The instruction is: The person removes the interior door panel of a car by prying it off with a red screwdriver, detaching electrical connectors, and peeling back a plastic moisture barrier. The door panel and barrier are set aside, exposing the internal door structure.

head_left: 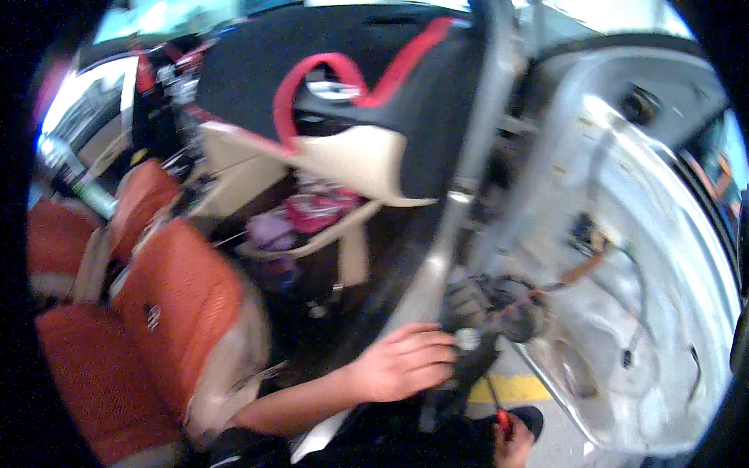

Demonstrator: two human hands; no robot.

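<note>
Head view: the right hand [511,448] is closed around the handle of a red-handled tool [505,423], low in the picture beside a dark shoe [532,422]; its thin dark shaft points upward. The left hand [406,365] lies, fingers together, against a dark, blurred part [474,363] with a pale round piece [466,339]; whether it grips, I cannot tell. Rightward stands a bare silver car door [605,187]; leftward, an orange seat [183,288] bears a dark mark [154,316], too blurred to read.
</note>
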